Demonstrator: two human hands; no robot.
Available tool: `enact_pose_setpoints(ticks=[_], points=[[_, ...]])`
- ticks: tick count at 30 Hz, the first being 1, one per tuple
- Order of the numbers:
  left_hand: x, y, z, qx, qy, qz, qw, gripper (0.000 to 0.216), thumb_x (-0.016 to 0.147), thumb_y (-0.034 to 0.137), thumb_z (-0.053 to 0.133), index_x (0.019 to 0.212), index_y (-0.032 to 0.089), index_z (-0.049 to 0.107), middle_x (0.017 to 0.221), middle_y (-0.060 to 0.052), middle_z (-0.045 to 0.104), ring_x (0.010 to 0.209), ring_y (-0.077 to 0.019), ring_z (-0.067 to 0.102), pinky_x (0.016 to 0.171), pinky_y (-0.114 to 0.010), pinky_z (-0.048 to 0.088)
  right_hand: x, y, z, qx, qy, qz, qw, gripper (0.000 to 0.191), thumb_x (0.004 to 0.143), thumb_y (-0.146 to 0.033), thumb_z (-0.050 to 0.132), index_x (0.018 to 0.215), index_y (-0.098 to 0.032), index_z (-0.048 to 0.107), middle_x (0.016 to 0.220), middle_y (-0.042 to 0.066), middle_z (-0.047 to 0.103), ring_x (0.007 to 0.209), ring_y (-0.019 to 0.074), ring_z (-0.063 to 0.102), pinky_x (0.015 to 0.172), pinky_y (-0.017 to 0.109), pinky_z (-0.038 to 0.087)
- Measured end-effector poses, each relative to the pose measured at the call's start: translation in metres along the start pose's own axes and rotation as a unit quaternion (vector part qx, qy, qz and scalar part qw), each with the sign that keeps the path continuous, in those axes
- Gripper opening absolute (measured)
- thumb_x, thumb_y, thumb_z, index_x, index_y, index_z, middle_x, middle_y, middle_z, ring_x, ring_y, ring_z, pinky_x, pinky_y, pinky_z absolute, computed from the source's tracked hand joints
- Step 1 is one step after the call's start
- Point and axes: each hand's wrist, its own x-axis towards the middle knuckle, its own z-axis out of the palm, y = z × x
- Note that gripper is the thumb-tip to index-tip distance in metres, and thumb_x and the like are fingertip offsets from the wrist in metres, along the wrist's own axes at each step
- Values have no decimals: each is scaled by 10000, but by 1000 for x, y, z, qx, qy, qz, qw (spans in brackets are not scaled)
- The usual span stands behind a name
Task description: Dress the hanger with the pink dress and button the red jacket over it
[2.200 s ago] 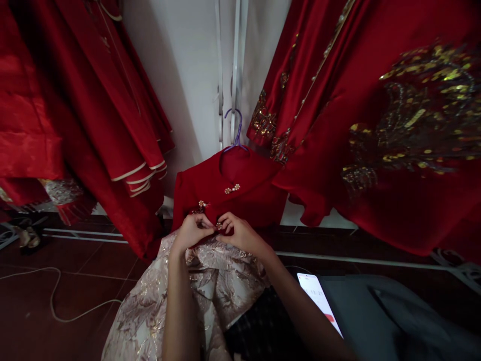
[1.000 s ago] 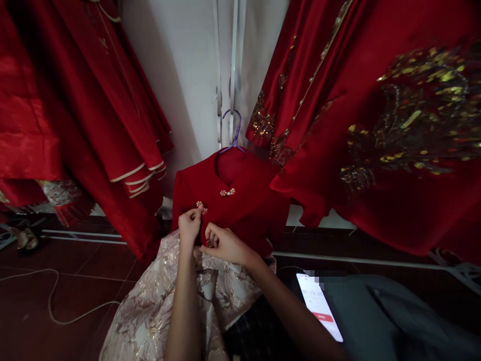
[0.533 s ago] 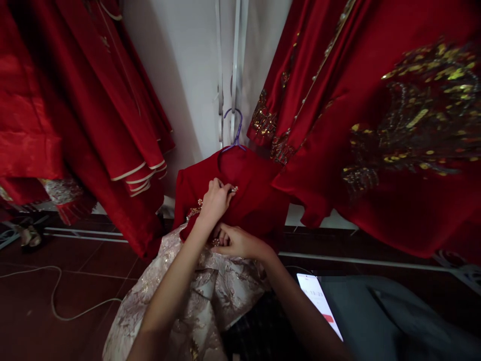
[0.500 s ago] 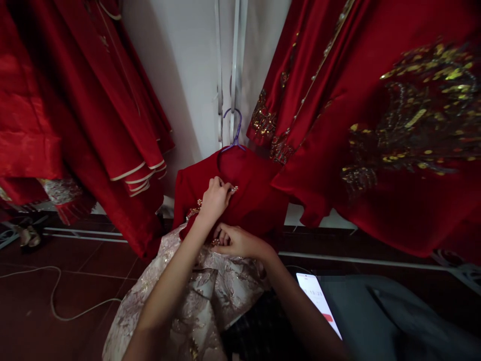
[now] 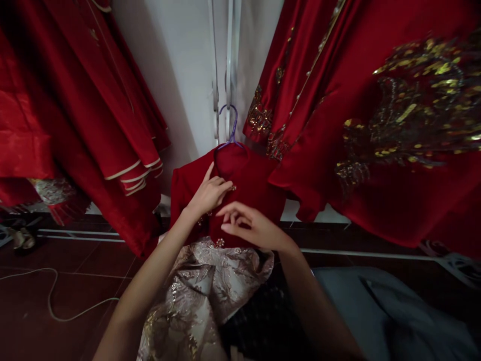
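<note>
A short red jacket (image 5: 259,188) hangs on a purple hanger (image 5: 233,131) in front of me. My left hand (image 5: 210,194) pinches its front at chest height, one finger raised toward the neckline. At those fingertips sits a small jewelled button (image 5: 233,188). My right hand (image 5: 252,225) is lower, over the jacket front, fingers loosely apart and holding nothing. A flower-shaped jewelled button (image 5: 220,243) shows at the jacket's lower edge. More gold ornaments (image 5: 205,217) are partly hidden under my left wrist. Pale brocade fabric (image 5: 203,286) with gold patterns spreads below the jacket.
Red garments (image 5: 124,125) hang at the left, and sequinned red ones (image 5: 376,200) at the right. White metal rack uprights (image 5: 228,60) stand behind the hanger. A white cable (image 5: 50,301) lies on the tiled floor. Grey-blue cloth (image 5: 349,301) is at lower right.
My right hand has let go of the lower button and risen over the jacket front. A finger of my left hand has stretched upward. The lit phone is hidden behind my right arm.
</note>
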Motion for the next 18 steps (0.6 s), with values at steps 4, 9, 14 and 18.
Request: enact_pose_setpoints(ticks=[4, 9, 14, 18], points=[[0, 1, -4, 18, 3, 14, 1000, 190, 870, 219, 394, 894, 188, 580, 760, -11, 591, 775, -155, 566, 1101, -493, 177, 35, -8, -10, 108, 198, -45, 973, 386, 790, -408, 588, 1125, -234, 509, 1190, 62, 547, 1097, 161, 522, 960, 318, 431], [-8, 0, -3, 92, 77, -162, 980, 263, 866, 208, 374, 1069, 126, 519, 899, -103, 616, 864, -215, 570, 1012, -509, 265, 94, 20, -12, 108, 316, 64, 940, 702, 812, -574, 431, 1326, -104, 338, 1366, 158, 405, 1296, 251, 349, 1054, 402, 328], [-21, -26, -6, 164, 156, -311, 923, 531, 755, 83, 413, 1284, 94, 362, 1307, -220, 380, 1214, -336, 368, 1041, -563, 172, 98, 67, -18, -206, 461, 99, 857, 943, 751, -629, 484, 1348, 49, 212, 1404, 324, 235, 1337, 368, 201, 1055, 514, 222], [-27, -62, -18, 135, 137, -371, 909, 575, 713, 80, 432, 1282, 98, 355, 1301, -224, 375, 1165, -332, 435, 951, -474, 356, 87, 85, -49, -342, 446, 107, 820, 753, 828, -568, 403, 1228, 70, 376, 1272, 353, 414, 1241, 373, 379, 985, 490, 319]])
